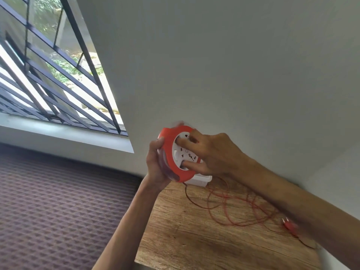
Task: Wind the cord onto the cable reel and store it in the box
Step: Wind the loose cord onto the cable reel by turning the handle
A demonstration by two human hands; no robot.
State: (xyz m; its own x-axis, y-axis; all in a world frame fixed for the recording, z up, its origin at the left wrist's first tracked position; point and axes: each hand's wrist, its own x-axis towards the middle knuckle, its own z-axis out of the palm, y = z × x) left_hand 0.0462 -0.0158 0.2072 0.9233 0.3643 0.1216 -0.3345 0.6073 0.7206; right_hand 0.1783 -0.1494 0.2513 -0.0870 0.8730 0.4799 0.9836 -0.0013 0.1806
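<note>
Reel (176, 152): red rim, white socket face, held above the table (187, 230); my left hand (155, 164) grasps its edge, my right hand (212, 152) has fingers pressed into the face. Cord (229, 207): loose loops on the table. Plug (288, 225): near my right forearm. Box (200, 180): white, behind the reel.

Daylight pours in from the barred window (48, 61) at ten o'clock, blowing out the panes near the sill. The pale wall (224, 65) reads evenly lit and soft grey. Wide-angle distortion tilts the frame's lines. Motion blur smears the plug (290, 227) at four o'clock and the cable reel (175, 152).
</note>
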